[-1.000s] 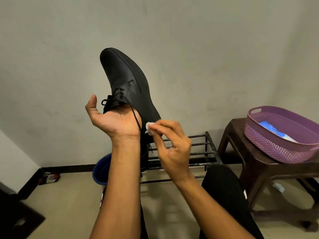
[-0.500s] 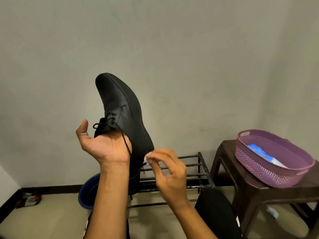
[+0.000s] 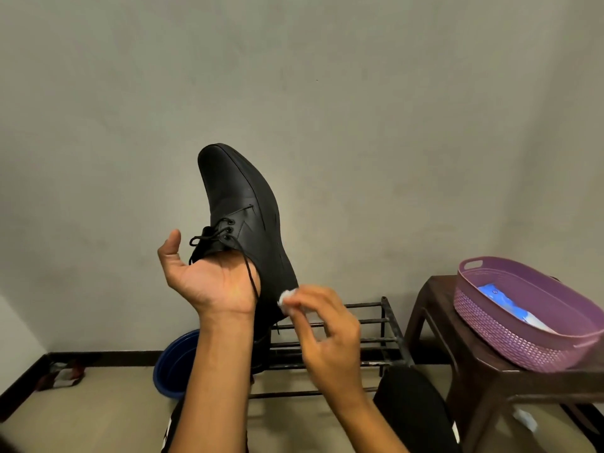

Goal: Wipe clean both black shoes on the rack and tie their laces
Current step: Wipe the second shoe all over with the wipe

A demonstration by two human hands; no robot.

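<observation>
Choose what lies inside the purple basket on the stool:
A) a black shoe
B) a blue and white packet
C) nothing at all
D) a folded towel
B: a blue and white packet lies in the basket, while the one shoe in view is held up by the left hand.

Bare grey-green wall (image 3: pixel 359 109), beige floor (image 3: pixel 81 416) with dark skirting (image 3: pixel 98 357), brown stool (image 3: pixel 483 380) at right
</observation>
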